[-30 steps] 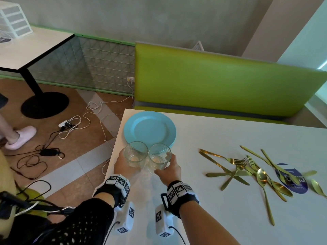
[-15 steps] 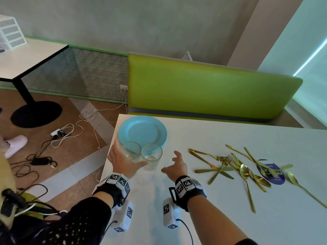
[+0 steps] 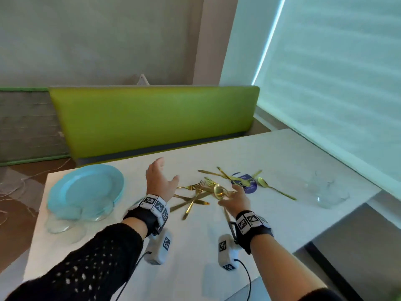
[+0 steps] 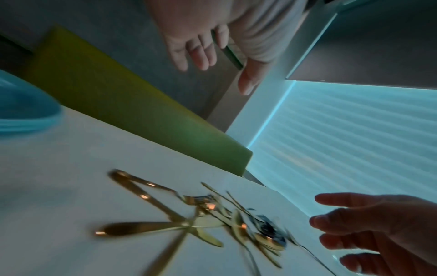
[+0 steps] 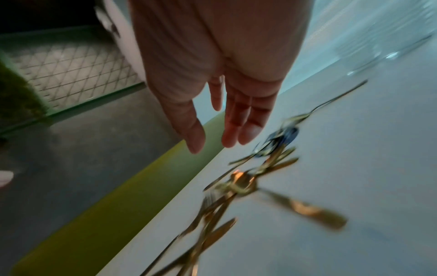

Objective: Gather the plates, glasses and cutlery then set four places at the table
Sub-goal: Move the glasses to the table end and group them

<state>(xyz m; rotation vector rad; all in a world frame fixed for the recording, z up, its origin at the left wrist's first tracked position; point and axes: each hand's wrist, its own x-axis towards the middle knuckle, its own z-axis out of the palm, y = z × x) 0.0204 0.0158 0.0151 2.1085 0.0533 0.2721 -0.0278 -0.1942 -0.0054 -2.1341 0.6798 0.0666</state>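
Note:
A stack of light blue plates (image 3: 84, 190) lies at the table's left end, with two clear glasses (image 3: 60, 224) standing blurred at its near edge. Gold cutlery (image 3: 195, 196) lies in a loose pile of knives, forks and spoons in the middle of the white table (image 3: 195, 246). My left hand (image 3: 167, 172) hovers open just left of the pile, palm turned right. My right hand (image 3: 234, 192) is open over the pile's near right side, fingers straight. The wrist views show the same cutlery (image 4: 189, 220) (image 5: 236, 186) blurred below empty fingers (image 4: 201, 56) (image 5: 236, 127).
More clear glassware (image 3: 325, 192) stands near the table's right edge by the blinds. A purple round sticker (image 3: 247, 183) lies under some cutlery. A green bench back (image 3: 152, 118) runs along the far side. The table's near half is bare.
Both hands have let go of the two glasses beside the plates and swung right to the cutlery pile. The view has turned right with them.

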